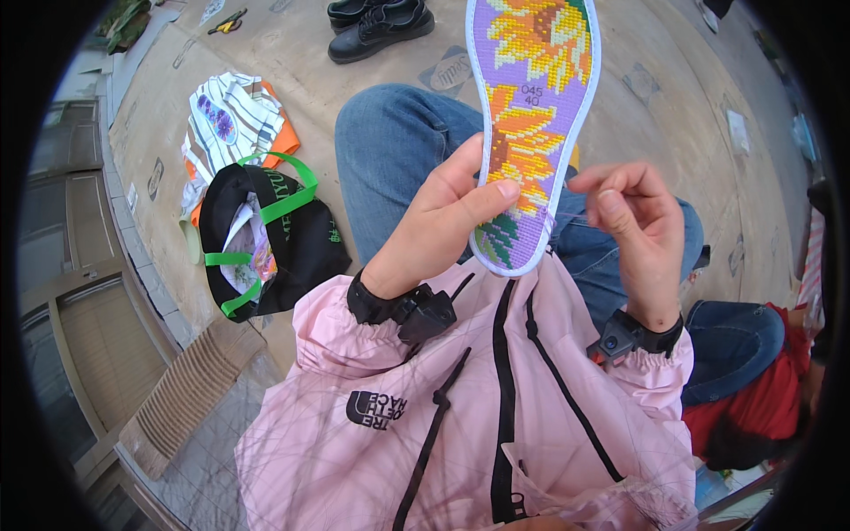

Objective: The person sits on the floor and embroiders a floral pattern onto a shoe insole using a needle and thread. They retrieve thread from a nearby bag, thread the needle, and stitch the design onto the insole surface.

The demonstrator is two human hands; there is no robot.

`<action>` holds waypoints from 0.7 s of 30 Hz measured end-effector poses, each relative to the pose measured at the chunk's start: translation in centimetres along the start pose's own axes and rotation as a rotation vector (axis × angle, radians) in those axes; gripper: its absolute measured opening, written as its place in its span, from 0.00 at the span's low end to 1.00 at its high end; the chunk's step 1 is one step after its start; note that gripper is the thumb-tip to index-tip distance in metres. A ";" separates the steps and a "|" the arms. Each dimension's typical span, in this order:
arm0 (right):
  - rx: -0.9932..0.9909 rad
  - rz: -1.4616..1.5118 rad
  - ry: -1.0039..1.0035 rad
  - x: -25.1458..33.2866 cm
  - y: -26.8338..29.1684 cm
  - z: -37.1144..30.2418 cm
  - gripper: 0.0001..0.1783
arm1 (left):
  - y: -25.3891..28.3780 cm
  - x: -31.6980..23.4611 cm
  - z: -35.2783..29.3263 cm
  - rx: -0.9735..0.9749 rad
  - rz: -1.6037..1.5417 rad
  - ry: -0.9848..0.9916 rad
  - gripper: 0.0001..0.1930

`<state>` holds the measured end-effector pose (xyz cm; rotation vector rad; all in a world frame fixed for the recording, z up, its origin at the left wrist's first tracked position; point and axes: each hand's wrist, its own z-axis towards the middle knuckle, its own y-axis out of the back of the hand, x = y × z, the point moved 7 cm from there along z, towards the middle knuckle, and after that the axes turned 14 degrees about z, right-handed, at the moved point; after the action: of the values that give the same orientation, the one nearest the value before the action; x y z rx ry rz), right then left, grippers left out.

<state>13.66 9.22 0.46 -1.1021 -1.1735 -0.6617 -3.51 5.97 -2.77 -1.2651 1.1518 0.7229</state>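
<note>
An embroidered insole [522, 190] with orange and yellow flowers, green leaves, a purple ground and a white rim is raised above my lap. My left hand [452, 196] grips its left edge, thumb across the stitched face and the other fingers behind. Just off the insole's right edge, my right hand [639, 221] is closed in a pinch, fingers curled. A faint purple thread [571, 215] seems to run from the insole's lower right edge to those fingers. Whether a needle is in the pinch is too small to tell.
At left a black bag [305, 234] with green handles holds papers. Behind it another insole [217, 119] lies on striped cloth [252, 102]. Farther off are black shoes [381, 35] and yellow-handled scissors [228, 22]. A person in red [748, 416] is close on my right.
</note>
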 end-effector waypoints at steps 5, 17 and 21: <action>-0.048 0.031 0.024 -1.4 -2.2 -0.2 0.08 | -1.2 0.3 0.3 -0.016 0.089 -0.029 0.21; -0.375 0.021 0.573 0.3 -0.7 -0.3 0.10 | -1.9 1.9 -2.6 -0.058 0.191 0.202 0.13; -0.329 0.055 0.571 1.2 -1.2 -0.6 0.11 | -1.7 -1.2 -3.4 -0.227 0.394 -0.110 0.04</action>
<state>13.20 8.39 1.96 -1.1082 -0.5533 -1.0675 -3.23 2.56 -0.77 -1.1768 1.2689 1.2298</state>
